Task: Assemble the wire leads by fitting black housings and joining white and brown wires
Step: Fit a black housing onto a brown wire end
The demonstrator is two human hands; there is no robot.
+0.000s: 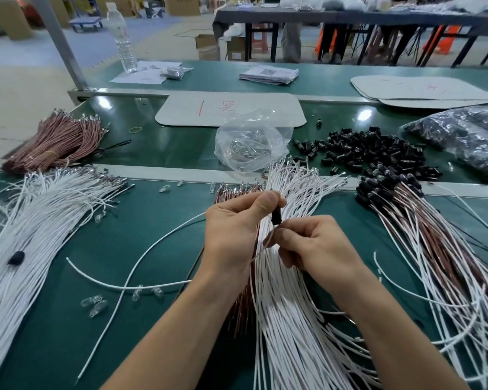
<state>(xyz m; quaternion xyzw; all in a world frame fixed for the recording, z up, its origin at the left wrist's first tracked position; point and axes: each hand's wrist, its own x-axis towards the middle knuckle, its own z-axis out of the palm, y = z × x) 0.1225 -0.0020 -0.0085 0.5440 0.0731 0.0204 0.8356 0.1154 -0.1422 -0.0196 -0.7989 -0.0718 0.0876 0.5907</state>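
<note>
My left hand [237, 223] pinches a black housing [276, 216] between thumb and curled fingers, just above centre frame. My right hand [319, 246] is curled too, its fingertips [281, 232] nipping a white wire [261, 247] right at the housing's lower end; the wire trails down-left from there. I cannot tell whether the terminal is seated inside, since my fingers cover the joint.

The risk, as I judge it, is pushing at an angle. The thin wire could buckle just beside my fingertips, or the terminal could catch on the housing's mouth and bend. A loose pinch on the small housing could let it pop out and drop into the white wire bundle [288, 319] and brown wires [237, 313] lying under my hands on the green tabletop [124, 249], where it would be hard to find.

Further out, loose black housings [364, 153] lie piled at upper right. Leads already fitted with housings [434, 249] fan out along the right side, and a clear bag [251, 142] sits above centre.
</note>
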